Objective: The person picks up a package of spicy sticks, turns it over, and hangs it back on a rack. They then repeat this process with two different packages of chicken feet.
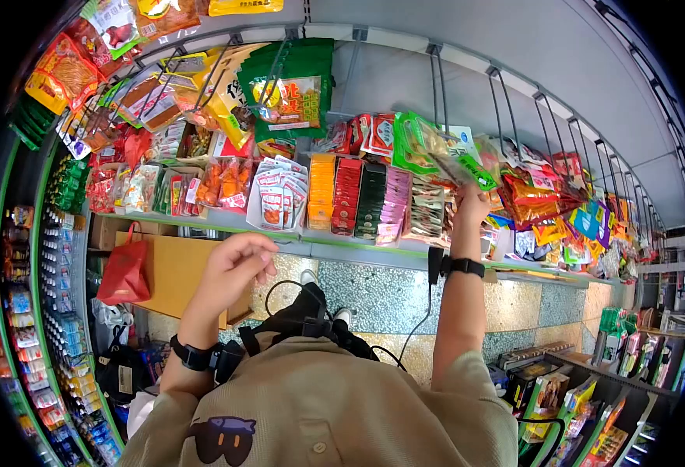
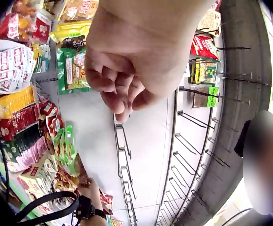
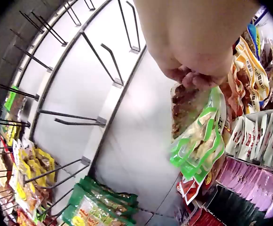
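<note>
My right hand reaches over the shelf and pinches the end of a clear snack packet with a green label. In the right wrist view, brownish contents show through this packet, and the fingertips are partly hidden behind the hand. Right beside it lie green-edged snack bags. My left hand hovers in front of the shelf edge, fingers loosely curled with nothing in them. Nearest to it is a white box of small sachets.
Rows of orange, red, black and pink sachets line the shelf. Green bags hang from hooks behind, and bare metal hooks jut out at right. A red bag stands below left. Another person appears in the left wrist view.
</note>
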The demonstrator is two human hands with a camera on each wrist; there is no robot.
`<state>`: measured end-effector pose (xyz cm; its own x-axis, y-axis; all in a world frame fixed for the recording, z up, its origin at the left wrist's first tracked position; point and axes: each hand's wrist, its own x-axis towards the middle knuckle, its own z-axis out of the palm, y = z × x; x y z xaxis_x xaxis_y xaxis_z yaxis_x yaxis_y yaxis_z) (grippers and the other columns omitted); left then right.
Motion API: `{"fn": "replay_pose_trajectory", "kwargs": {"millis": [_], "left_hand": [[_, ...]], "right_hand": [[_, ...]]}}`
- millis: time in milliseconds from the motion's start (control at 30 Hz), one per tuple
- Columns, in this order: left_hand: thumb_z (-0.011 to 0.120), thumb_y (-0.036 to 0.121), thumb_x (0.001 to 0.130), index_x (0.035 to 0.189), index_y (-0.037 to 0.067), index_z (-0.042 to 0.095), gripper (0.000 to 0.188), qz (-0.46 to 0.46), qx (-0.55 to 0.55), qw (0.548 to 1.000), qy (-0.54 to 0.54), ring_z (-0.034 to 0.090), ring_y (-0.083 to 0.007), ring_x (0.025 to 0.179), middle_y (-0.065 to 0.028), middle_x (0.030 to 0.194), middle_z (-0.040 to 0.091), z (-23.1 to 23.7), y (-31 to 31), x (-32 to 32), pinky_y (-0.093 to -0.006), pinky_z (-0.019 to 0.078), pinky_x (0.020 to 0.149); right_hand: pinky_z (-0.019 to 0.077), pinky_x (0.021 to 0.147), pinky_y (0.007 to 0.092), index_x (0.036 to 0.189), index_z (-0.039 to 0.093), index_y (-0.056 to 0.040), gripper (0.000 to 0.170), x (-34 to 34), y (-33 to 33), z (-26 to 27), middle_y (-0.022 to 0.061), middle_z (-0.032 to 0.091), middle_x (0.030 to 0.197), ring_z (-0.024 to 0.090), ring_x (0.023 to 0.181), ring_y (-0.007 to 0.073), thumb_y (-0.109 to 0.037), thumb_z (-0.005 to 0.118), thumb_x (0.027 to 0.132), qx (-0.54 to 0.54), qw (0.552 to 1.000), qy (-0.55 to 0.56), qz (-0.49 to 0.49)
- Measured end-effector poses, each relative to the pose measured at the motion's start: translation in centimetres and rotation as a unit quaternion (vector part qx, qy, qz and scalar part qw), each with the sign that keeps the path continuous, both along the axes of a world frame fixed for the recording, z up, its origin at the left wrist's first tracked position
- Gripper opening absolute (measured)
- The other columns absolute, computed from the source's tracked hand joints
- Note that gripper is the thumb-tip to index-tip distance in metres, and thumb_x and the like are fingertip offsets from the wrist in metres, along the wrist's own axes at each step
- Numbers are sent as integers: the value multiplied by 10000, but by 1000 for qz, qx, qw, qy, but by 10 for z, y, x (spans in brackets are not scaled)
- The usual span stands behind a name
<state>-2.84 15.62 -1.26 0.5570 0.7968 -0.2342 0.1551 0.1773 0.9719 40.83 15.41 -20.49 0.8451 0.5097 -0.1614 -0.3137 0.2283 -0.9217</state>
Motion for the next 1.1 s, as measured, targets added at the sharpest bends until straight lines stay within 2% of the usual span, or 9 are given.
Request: {"fn": "replay_pose_trajectory", "kwargs": {"millis": [67,200,433,500,533,633,733,900,1100], "left_hand": [[492,80,843,928,38,558,116,1,-2,1000,-5,501,-58,561,-26,680,582,-7,-5,7,-178,370,508],[481,109,855,919,42,565,125,-14,-24,1000,-2,500,-50,557,-9,671,578,-17,-18,23,-173,356,492],[412,233,897,987,60,545,236,-112,-86,988,56,522,-62,597,-21,731,595,-34,-52,39,-169,365,496],[474,334,868,1026,34,527,343,-117,-134,984,2,530,-76,632,-9,757,580,-35,-64,37,-200,388,518],[470,339,871,1039,30,522,356,-108,-158,981,-39,528,-77,641,-3,756,573,-38,-73,35,-202,394,526],[511,280,865,1032,1,526,325,-74,-148,975,-149,471,-45,663,36,759,536,-31,-98,36,-203,388,558],[571,172,834,988,5,547,229,-61,-25,992,-110,423,-17,673,61,776,524,-9,-112,29,-191,355,568],[578,138,825,974,9,549,199,-47,-27,988,-146,447,-21,684,41,805,538,1,-135,3,-187,369,579],[569,130,829,991,-3,550,211,-24,-44,991,-123,493,-46,748,13,853,568,-4,-154,-26,-211,412,653]], "right_hand": [[317,416,220,635,431,-71,162,-20,-26,14,27,479,589,393,459,101,14,541,718,74,997,33,-2],[330,467,208,637,384,-90,189,-58,-84,54,9,429,600,392,531,99,46,483,723,156,974,132,93],[298,468,210,668,332,-107,191,-139,-160,121,-1,374,643,350,523,107,55,429,641,203,936,158,241],[329,495,224,677,326,-103,188,-152,-173,130,19,419,662,407,583,109,22,451,614,249,897,150,332],[330,493,216,679,329,-102,196,-166,-176,138,28,437,666,415,580,109,14,469,604,258,902,137,319],[333,486,204,682,336,-99,232,-192,-190,155,46,465,667,422,565,112,11,521,598,261,902,87,334],[308,485,204,672,338,-96,264,-206,-206,161,43,456,645,392,552,102,60,541,609,238,899,40,366],[313,507,214,678,324,-101,298,-210,-221,167,56,471,642,407,567,103,61,572,647,197,867,-47,456],[344,570,214,765,406,-52,251,-228,-222,175,53,485,716,462,634,130,21,614,644,151,854,-12,498]]}}
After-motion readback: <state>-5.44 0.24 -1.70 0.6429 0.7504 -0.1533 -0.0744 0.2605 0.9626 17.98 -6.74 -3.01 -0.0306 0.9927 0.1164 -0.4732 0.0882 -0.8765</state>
